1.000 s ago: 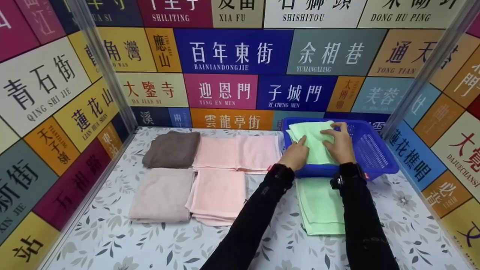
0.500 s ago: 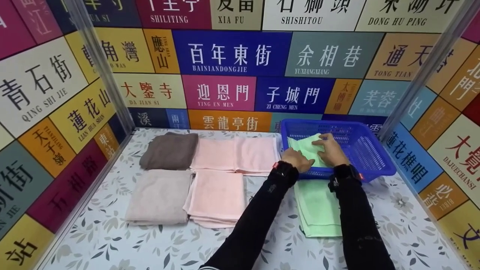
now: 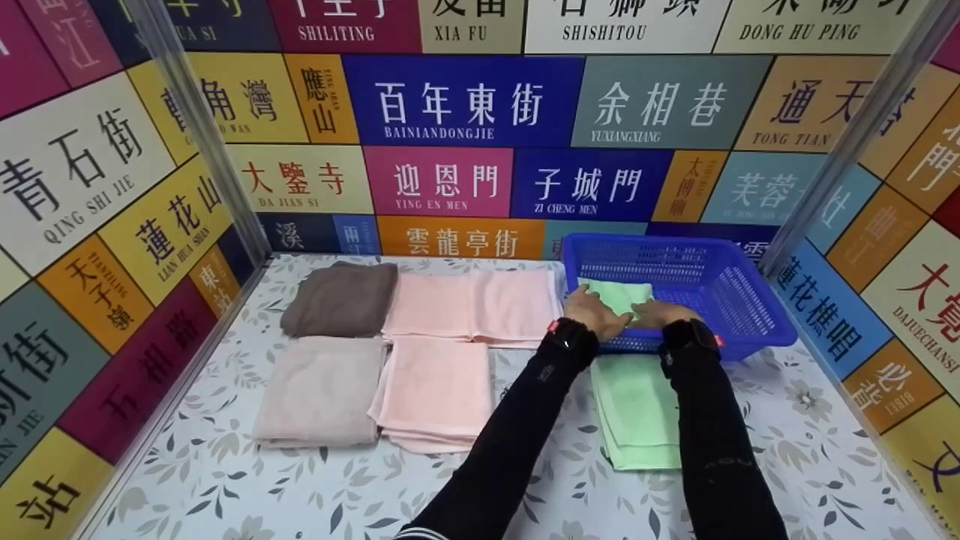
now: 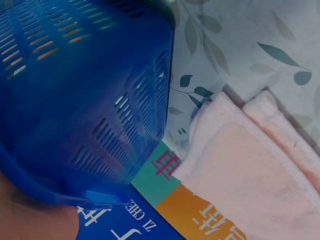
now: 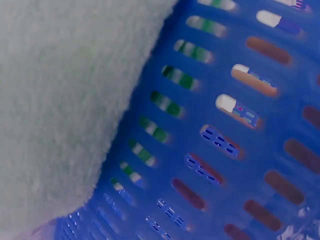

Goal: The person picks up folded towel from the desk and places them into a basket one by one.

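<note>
Hands: left hand (image 3: pixel 598 315) over the basket's near left part, thumb and fingers spread apart on the cloth; can't tell if it grips. Right hand (image 3: pixel 660 313) lower, at the near rim, fingers mostly hidden; grip can't be told.
Green cloth: light green folded fabric cloth (image 3: pixel 619 294), inside the left end of the blue slotted plastic basket (image 3: pixel 742 289).
Change: a second ago it stood up above the rim under both hands; now it lies lower and flatter.
Meaning: judgement, placing in the basket looks nearly done.
Green stack: light green folded cloths (image 3: pixel 639 412) on the worktop, in front of the basket.
Left group: dark brown folded towel (image 3: pixel 341 300) and two pale pink folded cloths (image 3: pixel 472 304) behind; beige folded towel (image 3: pixel 321 391) and pale pink folded stack (image 3: pixel 436 386) in front.
Worktop: white, grey leaf print (image 3: pixel 187 465).
Room: three walls (image 3: pixel 465 101) of coloured place-name panels.
</note>
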`<action>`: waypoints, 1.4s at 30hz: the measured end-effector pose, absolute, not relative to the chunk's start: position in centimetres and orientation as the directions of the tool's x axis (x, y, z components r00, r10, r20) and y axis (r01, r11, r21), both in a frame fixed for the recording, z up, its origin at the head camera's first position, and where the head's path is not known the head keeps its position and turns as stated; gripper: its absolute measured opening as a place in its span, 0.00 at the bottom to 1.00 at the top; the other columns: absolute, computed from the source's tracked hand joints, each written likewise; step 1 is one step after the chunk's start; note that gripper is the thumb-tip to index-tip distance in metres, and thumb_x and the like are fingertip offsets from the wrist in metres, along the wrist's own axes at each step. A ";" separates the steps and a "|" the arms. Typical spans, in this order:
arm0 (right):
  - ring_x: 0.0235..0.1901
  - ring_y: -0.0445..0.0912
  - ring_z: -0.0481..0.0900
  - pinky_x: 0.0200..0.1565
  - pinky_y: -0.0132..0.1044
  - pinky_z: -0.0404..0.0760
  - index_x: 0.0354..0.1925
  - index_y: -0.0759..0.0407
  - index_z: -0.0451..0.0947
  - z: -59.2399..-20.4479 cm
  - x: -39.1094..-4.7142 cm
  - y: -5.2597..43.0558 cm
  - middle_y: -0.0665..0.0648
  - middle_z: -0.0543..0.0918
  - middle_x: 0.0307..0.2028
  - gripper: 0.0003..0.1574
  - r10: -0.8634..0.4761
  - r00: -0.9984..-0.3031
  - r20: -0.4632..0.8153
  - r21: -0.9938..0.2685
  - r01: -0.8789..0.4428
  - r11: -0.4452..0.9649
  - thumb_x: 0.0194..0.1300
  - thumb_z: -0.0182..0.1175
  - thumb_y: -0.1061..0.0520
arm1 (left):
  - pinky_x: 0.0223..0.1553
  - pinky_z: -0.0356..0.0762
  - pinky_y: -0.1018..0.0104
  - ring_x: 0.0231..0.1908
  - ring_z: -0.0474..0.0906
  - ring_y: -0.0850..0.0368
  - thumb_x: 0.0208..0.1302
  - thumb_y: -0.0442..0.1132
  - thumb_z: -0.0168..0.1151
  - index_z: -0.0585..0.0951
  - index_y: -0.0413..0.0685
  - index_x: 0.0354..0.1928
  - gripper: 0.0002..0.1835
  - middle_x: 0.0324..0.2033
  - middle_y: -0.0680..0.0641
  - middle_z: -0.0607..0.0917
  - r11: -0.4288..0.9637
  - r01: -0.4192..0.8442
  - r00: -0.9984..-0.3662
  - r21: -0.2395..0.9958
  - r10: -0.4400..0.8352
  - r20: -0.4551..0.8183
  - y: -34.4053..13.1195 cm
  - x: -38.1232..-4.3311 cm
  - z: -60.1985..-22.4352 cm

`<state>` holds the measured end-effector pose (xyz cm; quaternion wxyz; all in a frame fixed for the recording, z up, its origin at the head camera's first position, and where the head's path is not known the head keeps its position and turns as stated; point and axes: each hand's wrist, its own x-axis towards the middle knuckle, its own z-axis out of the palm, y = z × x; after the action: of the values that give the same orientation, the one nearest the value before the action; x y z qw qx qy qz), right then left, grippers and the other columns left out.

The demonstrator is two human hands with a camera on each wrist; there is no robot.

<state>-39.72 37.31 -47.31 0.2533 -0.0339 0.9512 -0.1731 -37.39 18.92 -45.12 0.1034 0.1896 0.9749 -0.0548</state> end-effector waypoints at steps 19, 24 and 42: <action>0.44 0.62 0.83 0.48 0.60 0.79 0.61 0.62 0.81 -47.2 -38.5 35.2 0.68 0.86 0.49 0.27 -0.099 -0.959 0.265 -0.229 -0.163 0.960 0.79 0.55 0.45 | 0.81 0.49 0.53 0.75 0.64 0.56 0.80 0.68 0.28 0.71 0.71 0.74 0.32 0.72 0.57 0.75 0.725 0.680 -0.733 0.112 0.664 0.147 13.0 -37.9 -46.1; 0.39 0.64 0.84 0.42 0.62 0.77 0.52 0.62 0.86 -47.2 -35.3 35.4 0.68 0.88 0.42 0.28 -0.082 -0.911 0.403 -0.341 -0.232 0.911 0.81 0.51 0.42 | 0.76 0.61 0.50 0.72 0.68 0.53 0.82 0.61 0.41 0.70 0.64 0.76 0.28 0.72 0.54 0.75 0.743 0.651 -0.747 0.154 0.592 0.303 5.7 -36.3 -45.6; 0.19 0.61 0.76 0.25 0.57 0.69 0.10 0.51 0.60 -49.7 -32.8 38.4 0.57 0.70 0.13 0.35 -0.080 -0.903 0.422 -0.207 -0.182 0.961 0.77 0.47 0.49 | 0.49 0.81 0.36 0.55 0.77 0.29 0.55 0.54 0.77 0.78 0.51 0.65 0.36 0.66 0.33 0.75 0.936 0.276 -0.958 0.216 0.287 -0.018 -15.4 -27.6 -50.5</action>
<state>-32.78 38.41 -49.72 -0.2097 -0.0676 0.9678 -0.1216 -27.60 -15.40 -50.49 0.0244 0.1432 0.9837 0.1062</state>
